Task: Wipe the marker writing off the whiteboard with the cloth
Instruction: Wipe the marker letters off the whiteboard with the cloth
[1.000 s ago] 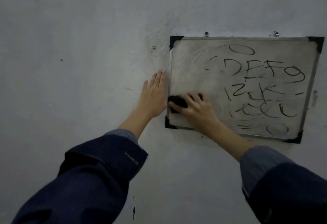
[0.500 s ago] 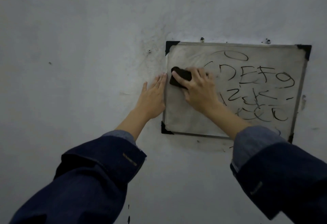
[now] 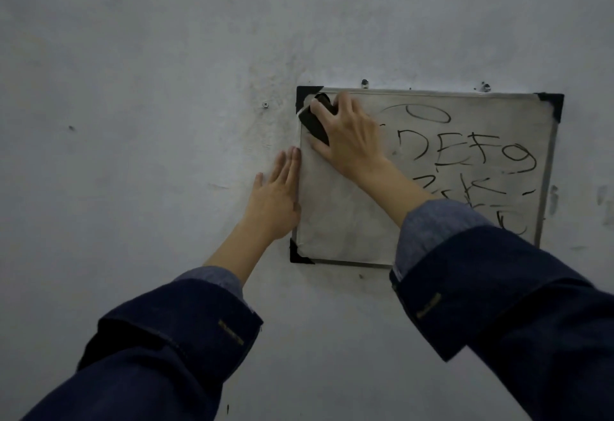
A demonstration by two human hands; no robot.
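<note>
The whiteboard [image 3: 428, 178] hangs on a pale grey wall [image 3: 149, 72], a silver-framed rectangle with black plastic corner pieces, and it takes up the right-centre of the head view. The dark cloth [image 3: 314, 123], a small black pad-like wad, is pressed flat against the board at its upper left corner, just beside the black corner piece [image 3: 307, 96] there. The right hand [image 3: 349, 141] holds it: the thumb curls under the lower edge of the cloth and the fingers wrap over its top, so the grip is closed around the cloth and pins it to the surface.

Below the grip, the left part of the board is smeared grey-white with no legible strokes. To the right of the grip lies the marker writing [image 3: 465, 155]: an oval above, then "DEFG"-like letters, then further rows of black strokes, the lowest ones partly hidden behind the right forearm and its dark blue sleeve [image 3: 498, 287].

Down and to the left of the grip, the left hand [image 3: 275, 198] lies flat on the wall with straight fingers together, its edge touching the board's left frame. Above the board's top edge two small screws [image 3: 364, 82] sit in the wall, and another screw [image 3: 265, 104] sits to the left of the grip.
</note>
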